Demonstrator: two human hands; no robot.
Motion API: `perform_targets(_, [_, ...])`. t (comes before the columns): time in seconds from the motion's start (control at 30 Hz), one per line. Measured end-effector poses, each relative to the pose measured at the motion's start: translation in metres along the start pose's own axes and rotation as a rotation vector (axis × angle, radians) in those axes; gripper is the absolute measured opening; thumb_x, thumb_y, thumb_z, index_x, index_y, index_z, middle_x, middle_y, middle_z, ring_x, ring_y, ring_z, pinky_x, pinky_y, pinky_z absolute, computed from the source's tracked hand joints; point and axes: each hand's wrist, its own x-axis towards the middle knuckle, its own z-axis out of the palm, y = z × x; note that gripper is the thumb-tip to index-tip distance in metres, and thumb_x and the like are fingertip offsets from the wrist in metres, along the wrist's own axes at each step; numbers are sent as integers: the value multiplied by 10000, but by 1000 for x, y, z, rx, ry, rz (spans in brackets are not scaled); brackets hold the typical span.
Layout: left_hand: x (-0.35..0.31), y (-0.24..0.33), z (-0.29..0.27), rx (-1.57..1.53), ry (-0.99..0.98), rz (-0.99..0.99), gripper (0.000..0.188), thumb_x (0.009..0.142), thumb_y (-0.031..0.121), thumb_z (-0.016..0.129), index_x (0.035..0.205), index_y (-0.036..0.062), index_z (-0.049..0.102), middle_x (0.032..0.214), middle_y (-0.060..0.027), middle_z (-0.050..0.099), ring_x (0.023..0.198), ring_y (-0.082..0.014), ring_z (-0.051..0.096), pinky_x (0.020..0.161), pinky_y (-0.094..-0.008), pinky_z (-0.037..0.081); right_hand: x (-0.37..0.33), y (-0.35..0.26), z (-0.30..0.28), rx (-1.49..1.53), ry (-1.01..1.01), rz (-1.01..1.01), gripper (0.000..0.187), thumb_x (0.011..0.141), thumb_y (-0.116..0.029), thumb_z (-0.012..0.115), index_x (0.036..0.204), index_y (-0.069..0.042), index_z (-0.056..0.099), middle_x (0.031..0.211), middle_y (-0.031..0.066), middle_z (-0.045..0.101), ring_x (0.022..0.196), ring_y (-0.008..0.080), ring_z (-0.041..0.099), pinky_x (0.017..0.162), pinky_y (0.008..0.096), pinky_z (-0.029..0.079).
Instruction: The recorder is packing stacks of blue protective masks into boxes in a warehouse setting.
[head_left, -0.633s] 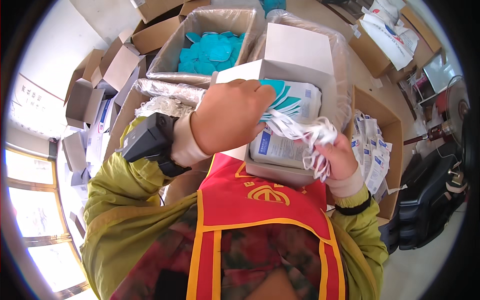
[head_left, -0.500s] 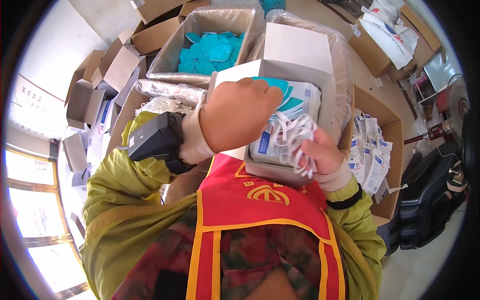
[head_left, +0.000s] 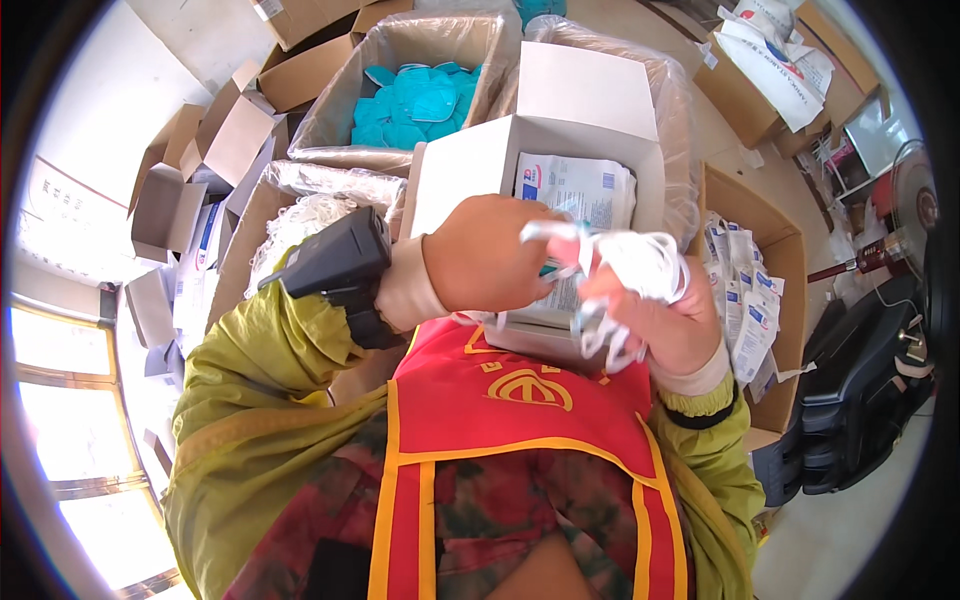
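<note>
My left hand (head_left: 490,252) is closed over the open white carton (head_left: 622,62), its back toward me. Slivers of teal face masks (head_left: 548,269) show at its fingers; the rest of them is hidden behind the hand. My right hand (head_left: 668,318) is closed on a looped bundle of white elastic straps (head_left: 645,266), and some loops dangle below its fingers. Strap ends reach across to the left hand's fingertips. Beneath both hands, white printed packets (head_left: 590,190) lie stacked inside the carton.
A plastic-lined box of teal masks (head_left: 420,105) stands at the far left. Left of the carton, another lined box holds white straps (head_left: 305,228). A cardboard box with wrapped packets (head_left: 745,300) is at right. Empty cartons (head_left: 165,205) pile up farther left, and a black chair (head_left: 850,390) stands at far right.
My left hand has come down and turned, so the teal masks are mostly hidden now. My right hand has shifted right and its strap bundle has risen, exposing more packets in the carton.
</note>
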Motion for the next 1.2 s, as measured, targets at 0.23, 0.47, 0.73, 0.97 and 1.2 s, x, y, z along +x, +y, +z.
perform_targets(0.23, [-13, 10, -14, 62, -166, 52, 255, 694, 193, 695, 895, 98, 570, 803, -104, 618, 778, -326, 636, 618, -437, 491, 3, 5, 3, -1516, 6, -598, 115, 753, -111, 648, 839, -42, 611, 843, 90, 604, 675, 223, 626, 547, 327, 510])
perform_targets(0.47, [-57, 49, -49, -204, -190, 448, 155, 712, 140, 628, 720, 99, 479, 640, -26, 414, 547, -159, 498, 395, -298, 377, -50, -45, 9, -1039, -520, -385, 108, 733, -143, 677, 785, -67, 619, 720, 61, 593, 621, 224, 624, 519, 328, 501])
perform_targets(0.73, [-72, 24, -80, -90, -301, 350, 130, 673, 142, 649, 737, 97, 544, 651, -36, 488, 541, -201, 535, 423, -328, 423, -83, -49, -24, -800, -592, -83, 86, 812, -125, 670, 887, -89, 692, 799, 32, 660, 647, 169, 653, 518, 274, 482])
perform_targets(0.97, [-73, -44, -97, -14, 174, -375, 201, 777, 112, 735, 787, -6, 572, 708, -129, 533, 600, -195, 516, 552, -344, 418, -80, -2, -72, -84, 390, 282, 311, 851, -99, 612, 1133, 12, 538, 851, 92, 661, 699, 142, 644, 566, 265, 508])
perform_targets(1.2, [-13, -27, -28, -1133, 433, -375, 326, 780, 167, 804, 949, 0, 580, 826, -2, 608, 738, -72, 548, 649, -248, 481, 20, 67, -62, 304, 278, 20, 459, 821, -217, 725, 1173, -11, 513, 783, 13, 572, 574, 60, 507, 485, 194, 363])
